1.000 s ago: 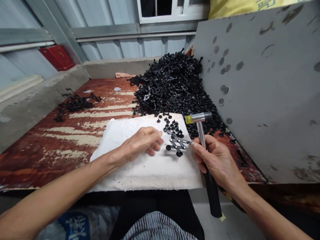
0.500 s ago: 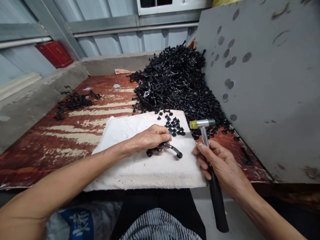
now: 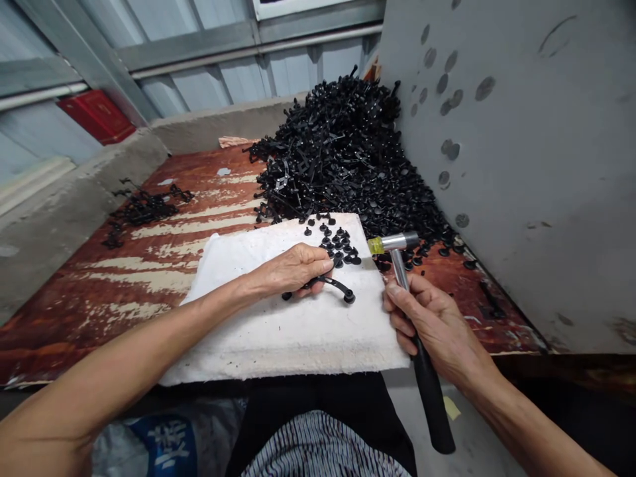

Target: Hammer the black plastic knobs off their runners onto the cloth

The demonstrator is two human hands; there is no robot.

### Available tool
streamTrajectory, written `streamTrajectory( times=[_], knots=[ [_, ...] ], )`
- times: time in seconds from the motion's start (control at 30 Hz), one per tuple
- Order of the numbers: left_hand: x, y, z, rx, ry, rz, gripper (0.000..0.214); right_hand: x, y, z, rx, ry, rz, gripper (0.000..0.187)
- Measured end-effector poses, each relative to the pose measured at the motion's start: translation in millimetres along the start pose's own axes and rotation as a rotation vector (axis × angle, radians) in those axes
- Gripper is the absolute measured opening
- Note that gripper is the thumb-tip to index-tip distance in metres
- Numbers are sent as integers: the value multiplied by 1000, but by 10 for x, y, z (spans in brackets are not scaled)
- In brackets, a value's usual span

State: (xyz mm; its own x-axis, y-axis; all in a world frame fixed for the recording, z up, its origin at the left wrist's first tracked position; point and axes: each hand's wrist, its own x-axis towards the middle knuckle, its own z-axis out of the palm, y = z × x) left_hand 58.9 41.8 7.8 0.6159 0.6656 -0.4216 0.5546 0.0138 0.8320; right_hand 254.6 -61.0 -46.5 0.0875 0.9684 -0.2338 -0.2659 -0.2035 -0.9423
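My left hand (image 3: pixel 303 268) is closed on a curved black plastic arm piece (image 3: pixel 338 285) with a round foot at its visible end, low over a white cloth-covered pad (image 3: pixel 248 338). The fingers hide the middle of the piece. Just beyond the fingertips lie several small black round studs (image 3: pixel 339 245) on the pad. At the pad's right edge my right hand (image 3: pixel 422 311) grips a small mallet (image 3: pixel 397 244) by its neck and the top of its black handle. The mallet head is metal with a yellow face pointing left and a dark face pointing right.
A large heap of black parts (image 3: pixel 338 146) rises behind the pad. A smaller cluster of black pieces (image 3: pixel 144 207) lies on the worn red tabletop (image 3: pixel 199 199) at left. A grey panel (image 3: pixel 521 165) stands along the right side. A red box (image 3: pixel 97 116) sits on the back-left ledge.
The view has shifted slightly. My left hand still holds the black piece, whose near side is now more covered by the fingers. The mallet stays in my right hand.
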Motion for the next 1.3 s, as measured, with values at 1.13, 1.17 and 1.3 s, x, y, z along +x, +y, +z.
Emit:
streamTrajectory(
  times=[1.13,1.17,1.3],
  knots=[
    [30,-29,-15,59,-17,0,30,-4,4,-20,-105,-22,-9,34],
    [34,-31,-22,41,-23,-7,29,-5,-6,-31,-154,-32,-29,32],
    [64,-37,-37,31,-33,-31,31,11,-81,-81,-519,-31,-284,26]
  ],
)
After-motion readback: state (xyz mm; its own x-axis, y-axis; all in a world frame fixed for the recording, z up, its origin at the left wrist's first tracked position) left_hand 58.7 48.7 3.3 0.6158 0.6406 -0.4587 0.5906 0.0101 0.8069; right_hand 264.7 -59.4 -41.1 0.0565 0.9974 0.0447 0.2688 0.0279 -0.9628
